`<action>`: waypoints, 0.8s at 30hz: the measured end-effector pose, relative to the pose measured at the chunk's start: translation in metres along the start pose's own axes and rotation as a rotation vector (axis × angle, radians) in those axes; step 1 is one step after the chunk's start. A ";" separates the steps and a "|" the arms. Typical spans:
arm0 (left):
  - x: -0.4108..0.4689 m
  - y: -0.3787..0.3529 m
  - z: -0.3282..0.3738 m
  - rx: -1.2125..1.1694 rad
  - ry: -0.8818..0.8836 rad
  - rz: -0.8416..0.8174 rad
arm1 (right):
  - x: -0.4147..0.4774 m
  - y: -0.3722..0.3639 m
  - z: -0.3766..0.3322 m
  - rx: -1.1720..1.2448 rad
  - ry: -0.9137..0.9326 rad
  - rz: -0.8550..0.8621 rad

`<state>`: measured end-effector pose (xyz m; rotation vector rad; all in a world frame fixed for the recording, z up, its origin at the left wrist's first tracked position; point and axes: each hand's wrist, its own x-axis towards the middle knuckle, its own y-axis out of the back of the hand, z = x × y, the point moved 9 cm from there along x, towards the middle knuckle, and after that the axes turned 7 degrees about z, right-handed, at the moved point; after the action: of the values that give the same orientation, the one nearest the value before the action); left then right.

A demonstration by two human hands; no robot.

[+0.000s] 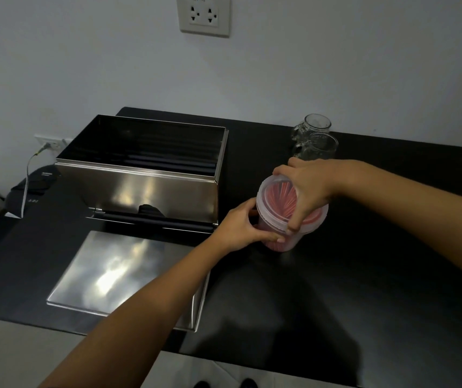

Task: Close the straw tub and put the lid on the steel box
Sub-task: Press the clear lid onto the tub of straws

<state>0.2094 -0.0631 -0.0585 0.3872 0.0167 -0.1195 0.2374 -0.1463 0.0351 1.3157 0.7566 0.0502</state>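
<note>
The first step of the task was in hand: the straw tub (286, 219), a clear plastic tub packed with red straws, stood on the black table (336, 275) just to the right of the steel box (146, 175). The left hand (241, 225) was wrapped around the tub's side, fingers clamped on its wall to steady it, while the right hand (305, 189) lay spread over the translucent lid (277, 191), fingertips curled down over the near rim. The lid looked tilted, its far-left edge riding higher than the near edge, so I judged it not yet seated all round. The next move seemed to call for an even press around the rim until the lid sat flush, with the left hand holding the tub from sliding. After that, the steel box lid (112, 273), lying flat on the table in front of the open box and touching nothing held, would need lifting with both hands and lowering squarely over the box's opening. Two glass jars (316, 138) stood behind the tub, near enough to the right hand to deserve care. As for writing, a faint line of characters showed at the top of the wall socket (204, 15), too blurred to read; a dark object at the left edge bore small marks, also illegible.
</note>
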 end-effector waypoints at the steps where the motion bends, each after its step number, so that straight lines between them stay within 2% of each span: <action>1: 0.000 0.000 0.000 0.003 0.001 0.002 | 0.000 0.000 0.000 -0.008 -0.019 0.005; 10: -0.001 -0.001 0.000 0.009 0.009 -0.010 | -0.006 0.003 0.000 0.006 -0.115 0.038; 24: -0.002 -0.001 0.006 0.004 -0.016 0.008 | -0.004 -0.006 -0.003 0.047 -0.036 -0.046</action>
<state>0.2077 -0.0660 -0.0533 0.3900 -0.0012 -0.1151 0.2308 -0.1472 0.0316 1.3400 0.7615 -0.0281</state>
